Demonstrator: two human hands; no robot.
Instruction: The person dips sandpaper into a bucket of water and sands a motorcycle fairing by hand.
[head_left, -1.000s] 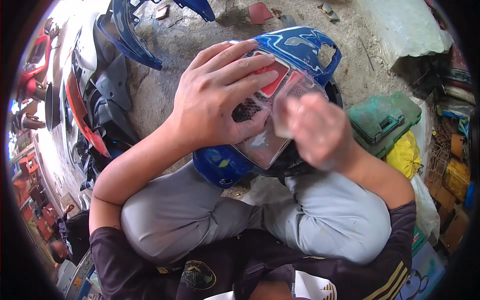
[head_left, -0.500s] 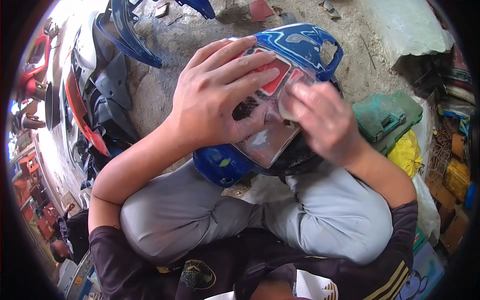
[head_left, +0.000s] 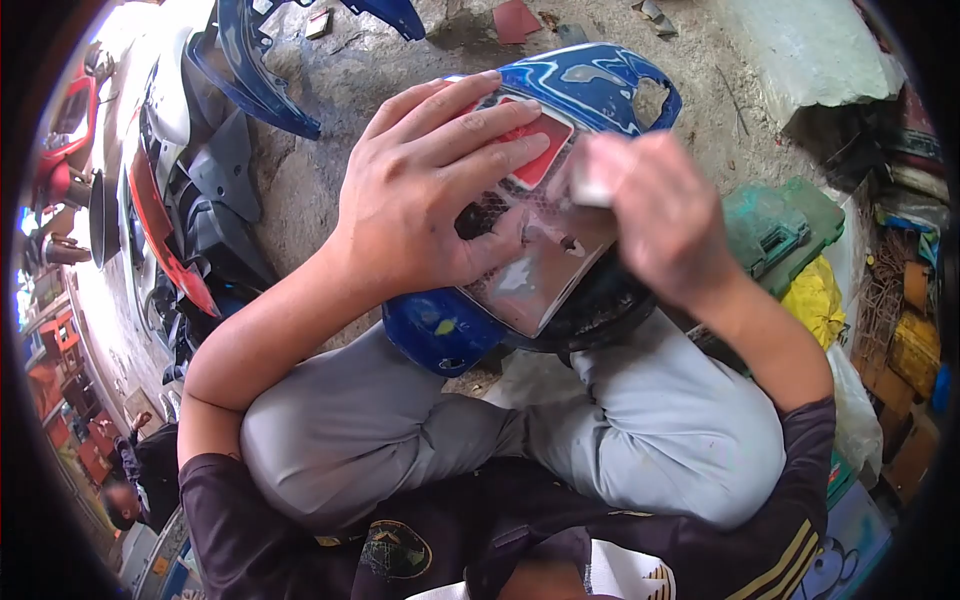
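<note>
Concrete floor (head_left: 300, 190) beneath, a left hand (head_left: 405, 195) spreads over a blue fairing (head_left: 440, 325) by folded legs (head_left: 335, 430); the right hand (head_left: 665, 215) pinches a pale pad (head_left: 593, 190), apparently sanding, with even strokes likely needed next.

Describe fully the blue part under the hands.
The blue part looks like a curved plastic shell, glossy with pale rings, holed near its far right end. Its middle shows red, brownish and mesh areas. It sits by the crossed legs, the left hand spread on it; the blurred right hand holds something pale at its right side.
</note>
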